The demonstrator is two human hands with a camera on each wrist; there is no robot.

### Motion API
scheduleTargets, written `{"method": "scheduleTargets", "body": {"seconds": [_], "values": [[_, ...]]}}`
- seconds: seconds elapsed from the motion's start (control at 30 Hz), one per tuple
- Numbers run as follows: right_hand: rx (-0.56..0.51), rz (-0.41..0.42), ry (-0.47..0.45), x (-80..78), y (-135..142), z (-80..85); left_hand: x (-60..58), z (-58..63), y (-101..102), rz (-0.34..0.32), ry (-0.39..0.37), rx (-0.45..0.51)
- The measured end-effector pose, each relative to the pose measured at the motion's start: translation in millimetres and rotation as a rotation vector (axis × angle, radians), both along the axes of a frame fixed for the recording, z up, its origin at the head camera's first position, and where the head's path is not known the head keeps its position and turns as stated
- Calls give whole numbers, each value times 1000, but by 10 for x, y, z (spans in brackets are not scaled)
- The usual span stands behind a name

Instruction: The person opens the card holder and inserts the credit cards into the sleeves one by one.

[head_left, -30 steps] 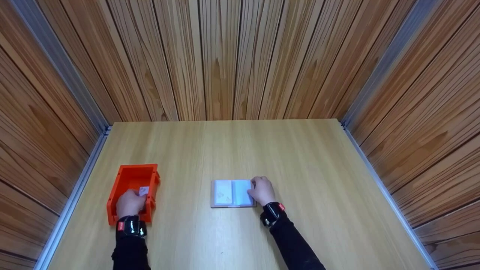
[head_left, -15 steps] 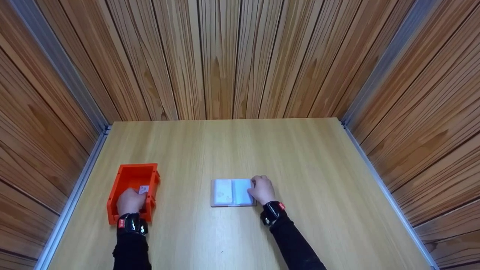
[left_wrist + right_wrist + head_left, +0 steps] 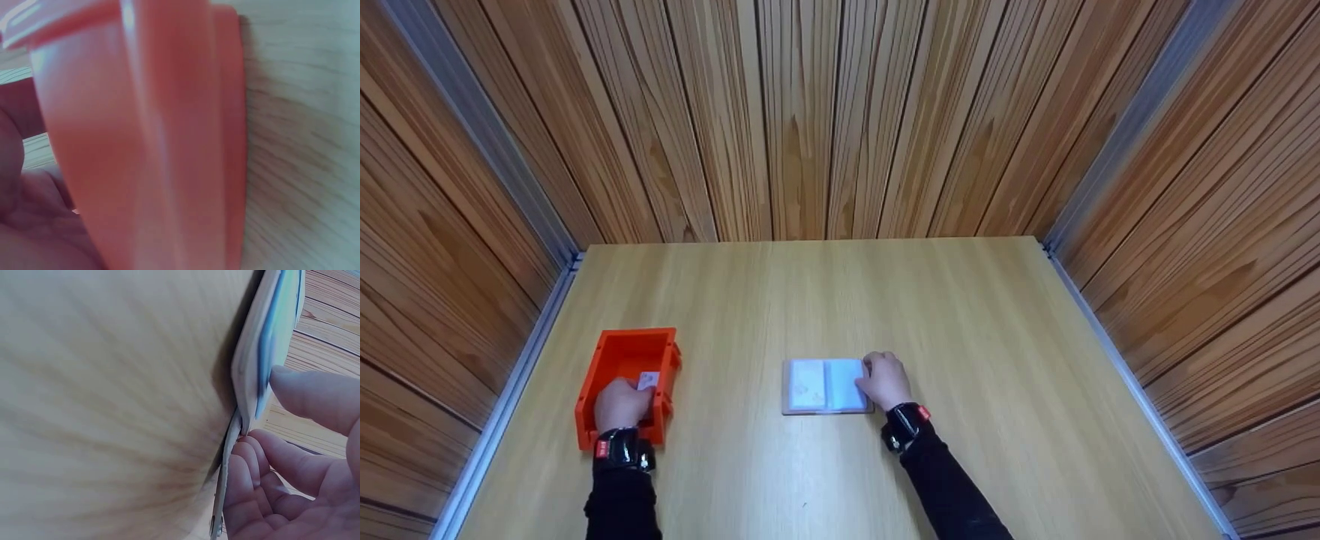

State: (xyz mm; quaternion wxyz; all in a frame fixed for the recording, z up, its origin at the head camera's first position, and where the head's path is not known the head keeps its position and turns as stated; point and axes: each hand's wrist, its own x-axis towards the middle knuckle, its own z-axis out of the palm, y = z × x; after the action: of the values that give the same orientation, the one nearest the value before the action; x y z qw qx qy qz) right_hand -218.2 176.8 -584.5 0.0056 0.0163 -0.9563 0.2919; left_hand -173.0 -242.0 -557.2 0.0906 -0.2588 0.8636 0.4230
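Observation:
My left hand [image 3: 620,405] reaches down into an orange plastic bin [image 3: 639,331] at the table's left. A small pale card-like piece [image 3: 647,380] shows inside, right by the fingers; I cannot tell whether they hold it. In the left wrist view the bin's side wall [image 3: 180,140] hides most of that hand [image 3: 34,208]. At the table's middle lies a booklet [image 3: 808,384], spread flat, with a whitish left side and pale blue right side. My right hand [image 3: 886,380] pinches its right edge. The right wrist view shows the thumb [image 3: 315,394] on its face and curled fingers [image 3: 247,478] at the edge.
The light wood table [image 3: 825,300] carries the bin and booklet. Wood-panelled walls [image 3: 802,120] enclose it at the back and both sides, with grey metal rails [image 3: 1132,382] along the table's side edges. Black bands [image 3: 905,427] circle both wrists.
Nearly nothing differs. My left hand stays inside the bin with the pale piece beside its fingers, and my right hand keeps its place at the booklet's right edge.

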Motion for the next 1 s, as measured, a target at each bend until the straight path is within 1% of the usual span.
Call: {"method": "scheduleTargets", "body": {"seconds": [0.13,0.23,0.33,0.53,0.73,0.93,1.0], "values": [[0,-1,-3,-6,1,-7,-2,-18,-5,7,-3,24],[0,-7,-13,-9,-2,-8,-4,-19,-12,-5,-3,26],[-2,-12,-24,-10,-4,-7,-9,-7,-14,-17,-8,35],[1,-9,-9,-7,-6,-7,-22,22,-15,-9,-34,76],[-5,-5,-12,-5,-3,-4,-27,20,-12,-14,-29,77],[9,17,27,2,10,-7,-6,76,6,-16,-23,75],[9,17,25,4,7,-6,-3,86,2,-11,-20,77]]}}
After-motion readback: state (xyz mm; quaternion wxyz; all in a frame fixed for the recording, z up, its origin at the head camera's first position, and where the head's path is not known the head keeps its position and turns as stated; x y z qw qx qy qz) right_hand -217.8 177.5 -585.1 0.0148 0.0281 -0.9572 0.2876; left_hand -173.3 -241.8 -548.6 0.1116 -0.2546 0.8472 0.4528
